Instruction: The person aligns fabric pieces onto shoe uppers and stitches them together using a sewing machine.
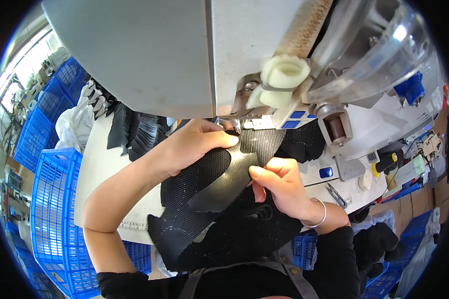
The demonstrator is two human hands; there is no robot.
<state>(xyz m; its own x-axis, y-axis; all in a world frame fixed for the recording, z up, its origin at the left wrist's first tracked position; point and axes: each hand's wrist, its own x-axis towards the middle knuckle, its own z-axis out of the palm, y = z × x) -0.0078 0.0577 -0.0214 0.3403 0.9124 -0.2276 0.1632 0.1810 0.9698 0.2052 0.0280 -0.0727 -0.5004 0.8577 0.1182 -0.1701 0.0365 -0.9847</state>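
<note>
Black strip [224, 187] over mesh [179, 184]: right hand [282, 185] pinches its edge, left hand [198, 143] thumbs down, can't tell grip — sewing machine [154, 60] just beyond fingertips; likely seam-guiding, next needs aligned feeding.

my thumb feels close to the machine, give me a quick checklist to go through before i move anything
1. Left hand on the work: ok, its thumb rests on the black material.
2. Right hand on the smooth black piece: ok, its thumb is at the right edge.
3. Left thumb well clear of the sewing machine: not ok, I'd say; the tip sits close to the metal parts under the head.
4. Needle up or down: cannot tell, too small to make out.
5. Snips out of the way: ok, on the table to the right, apart from the material.
</note>
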